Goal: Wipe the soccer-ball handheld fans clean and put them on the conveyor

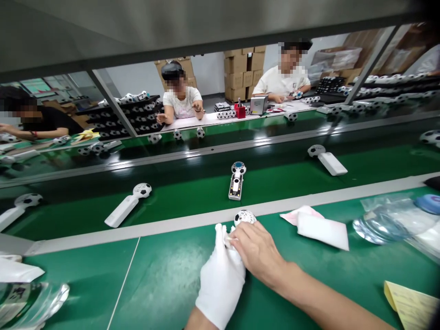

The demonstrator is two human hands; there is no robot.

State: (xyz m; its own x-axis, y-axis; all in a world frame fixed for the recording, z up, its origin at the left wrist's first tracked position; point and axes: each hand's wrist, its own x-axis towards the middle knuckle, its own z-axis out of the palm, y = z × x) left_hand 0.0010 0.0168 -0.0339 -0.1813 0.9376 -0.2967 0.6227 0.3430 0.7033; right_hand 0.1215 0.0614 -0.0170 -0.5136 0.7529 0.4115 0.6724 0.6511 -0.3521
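At the lower centre of the frame, just past my fingertips: white ball-headed unit (244, 216), black patches, openwork face, near the belt-side edge of the green surface (161, 275). Only the head shows; my hands cover whatever's below, so can't confirm the grip.

Handling, my guess: light, stiff plastic shell, slick to the touch, pierced face the fragile bit. Best hold is probably the handle, going by the similar unit (125, 207) on the belt (189, 197) at left (long and flat, easy to wrap). Keep pressure off the face. Open unit (236, 182) mid-frame has its insides exposed: edges only.

Left hand (223, 270): in a white glove (216, 293), fingers bunched, pointing up the frame, partly curled; can't tell if it grips anything. Right hand (256, 250): bare, fingers bent well in, touching the glove near its fingertips, looks like a pinch; contents hidden. White packet (323, 230) lies apart, right of frame.
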